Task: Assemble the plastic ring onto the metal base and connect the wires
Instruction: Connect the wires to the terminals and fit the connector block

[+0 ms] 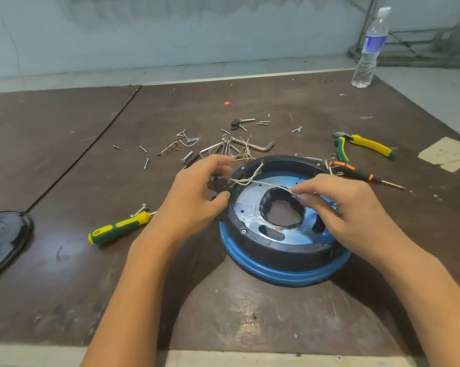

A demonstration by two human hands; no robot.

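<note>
A black plastic ring [274, 243] sits on a round blue base [284, 274] with a shiny metal plate [247, 205] inside and a black-taped hole in the middle. White wires [252, 181] run from the ring's left rim across the plate. My left hand [197, 197] is at the ring's left edge, its fingers curled around a small dark part where the wires start. My right hand [345, 205] lies over the right side of the plate and pinches the wire's other end between thumb and forefinger.
Loose screws, bolts and hex keys [223, 147] lie behind the ring. A green-yellow screwdriver [120, 226] is at the left, pliers [364, 147] and an orange-black screwdriver [356, 173] at the right. A black lid [3, 239] lies far left, a water bottle [369, 49] far right.
</note>
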